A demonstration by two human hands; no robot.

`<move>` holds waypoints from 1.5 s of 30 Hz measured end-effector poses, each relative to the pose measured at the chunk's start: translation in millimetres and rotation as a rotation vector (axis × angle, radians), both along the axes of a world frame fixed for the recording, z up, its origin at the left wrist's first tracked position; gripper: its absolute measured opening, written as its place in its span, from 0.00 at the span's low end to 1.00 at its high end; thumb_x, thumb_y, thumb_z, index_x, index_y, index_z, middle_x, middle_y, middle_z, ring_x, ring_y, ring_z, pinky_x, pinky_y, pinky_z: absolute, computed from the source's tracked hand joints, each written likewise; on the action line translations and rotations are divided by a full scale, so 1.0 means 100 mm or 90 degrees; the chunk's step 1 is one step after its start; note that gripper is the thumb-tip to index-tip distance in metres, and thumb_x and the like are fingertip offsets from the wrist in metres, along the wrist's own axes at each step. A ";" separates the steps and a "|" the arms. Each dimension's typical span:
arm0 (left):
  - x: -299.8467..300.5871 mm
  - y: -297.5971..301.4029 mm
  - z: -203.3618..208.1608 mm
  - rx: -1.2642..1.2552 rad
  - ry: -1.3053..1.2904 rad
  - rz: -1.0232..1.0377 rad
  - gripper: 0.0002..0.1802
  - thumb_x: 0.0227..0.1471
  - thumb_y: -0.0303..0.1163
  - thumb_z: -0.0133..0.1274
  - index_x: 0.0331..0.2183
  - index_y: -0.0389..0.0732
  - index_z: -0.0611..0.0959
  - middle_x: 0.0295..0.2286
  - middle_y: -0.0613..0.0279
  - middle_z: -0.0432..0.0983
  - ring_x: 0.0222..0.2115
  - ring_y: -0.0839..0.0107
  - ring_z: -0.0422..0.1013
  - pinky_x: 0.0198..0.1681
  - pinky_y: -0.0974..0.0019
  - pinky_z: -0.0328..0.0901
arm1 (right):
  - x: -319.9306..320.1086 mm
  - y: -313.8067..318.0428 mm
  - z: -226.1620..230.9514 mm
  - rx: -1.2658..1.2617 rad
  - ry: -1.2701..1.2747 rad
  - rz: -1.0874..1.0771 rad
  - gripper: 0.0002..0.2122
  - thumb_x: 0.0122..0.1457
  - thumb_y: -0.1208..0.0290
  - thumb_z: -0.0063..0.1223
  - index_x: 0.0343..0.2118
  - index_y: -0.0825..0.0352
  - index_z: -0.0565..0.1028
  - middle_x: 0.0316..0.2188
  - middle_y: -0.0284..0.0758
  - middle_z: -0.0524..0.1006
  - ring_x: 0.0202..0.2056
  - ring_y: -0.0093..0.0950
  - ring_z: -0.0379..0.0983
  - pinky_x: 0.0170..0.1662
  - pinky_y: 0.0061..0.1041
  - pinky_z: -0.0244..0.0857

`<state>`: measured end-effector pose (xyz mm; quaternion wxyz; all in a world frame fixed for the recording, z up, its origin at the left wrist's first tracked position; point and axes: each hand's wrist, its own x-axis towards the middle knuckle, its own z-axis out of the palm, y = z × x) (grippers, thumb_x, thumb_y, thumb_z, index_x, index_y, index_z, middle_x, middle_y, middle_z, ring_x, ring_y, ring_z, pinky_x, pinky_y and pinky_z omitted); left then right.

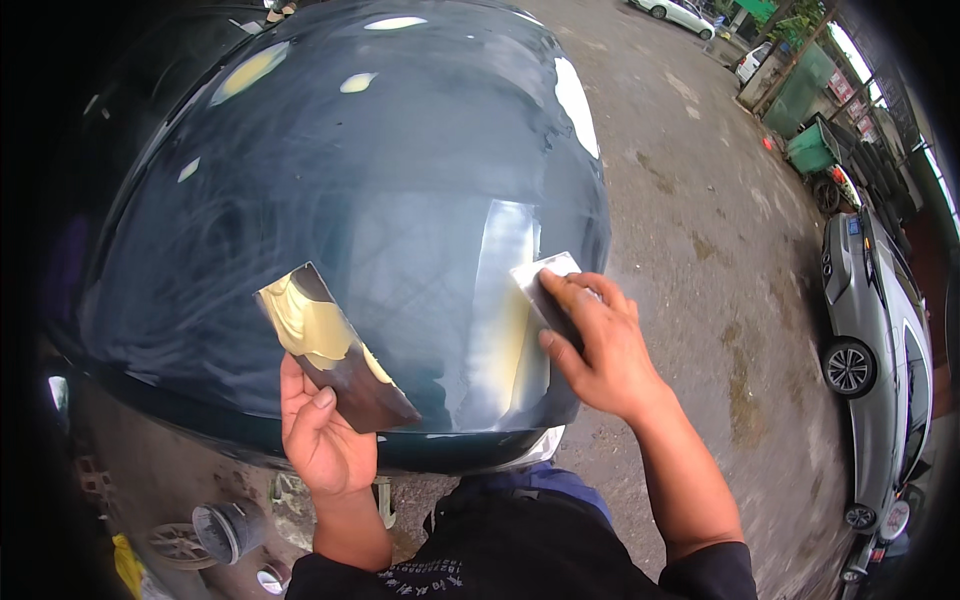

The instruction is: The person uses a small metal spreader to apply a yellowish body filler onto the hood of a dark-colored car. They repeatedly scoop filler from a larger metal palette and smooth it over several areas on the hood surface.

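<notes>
At the far left, the black rim of the lens cuts off the view, and a yellow thing (pixel 128 565) at the lower edge is too dark to identify. Beside it, a wheel (pixel 172 545) lies on the ground, partly hidden by a grey bucket (pixel 228 532); what the bucket contains, I cannot tell. A small white can (pixel 270 580) is cut by the sleeve.

The left hand (pixel 330 445) holds a dark flat board (pixel 352 378) in a closed grip at its lower part, the thumb in front; the other fingers are mostly hidden behind. Cream-yellow paste (pixel 308 322) covers the upper part of the board. The board is tilted above the large dark blue-green car panel (pixel 390 150), which carries several pale patches and whose upper left side fades into shadow.

Further right, a long pale strip (pixel 503 345) runs along the panel. Over its right border, the right hand (pixel 608 350) grips a flat metal spreader (pixel 535 290) firmly, the thumb at its lower side; some fingers are out of sight. Whether the spreader's edge touches the panel, I cannot see clearly.

At the right, a silver car (pixel 880 340) stands near a green bin (pixel 812 148), both bent by the lens.
</notes>
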<state>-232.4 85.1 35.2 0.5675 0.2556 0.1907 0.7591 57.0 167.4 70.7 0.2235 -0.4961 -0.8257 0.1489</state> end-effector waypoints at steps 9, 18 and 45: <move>-0.20 0.19 -0.22 -0.066 0.022 0.066 0.34 0.55 0.19 0.43 0.64 0.32 0.62 0.59 0.48 0.68 0.60 0.57 0.67 0.64 0.51 0.64 | 0.07 0.96 -0.22 -0.105 -0.023 -0.154 0.28 0.62 0.65 0.51 0.66 0.64 0.65 0.59 0.43 0.75 0.65 0.44 0.62 0.64 0.49 0.55; -0.18 0.18 -0.19 -0.072 0.022 0.090 0.34 0.53 0.19 0.43 0.63 0.30 0.63 0.59 0.46 0.68 0.60 0.55 0.67 0.66 0.50 0.61 | -0.09 0.48 0.00 -0.166 -0.079 -0.034 0.27 0.60 0.68 0.53 0.64 0.65 0.68 0.55 0.40 0.77 0.61 0.43 0.66 0.60 0.47 0.58; -0.23 0.16 -0.17 -0.075 0.097 0.097 0.34 0.57 0.20 0.43 0.64 0.29 0.60 0.60 0.45 0.67 0.62 0.56 0.65 0.67 0.50 0.59 | 0.08 -0.80 0.05 -0.077 -0.087 0.001 0.30 0.53 0.72 0.64 0.61 0.68 0.72 0.56 0.40 0.78 0.57 0.43 0.70 0.56 0.41 0.62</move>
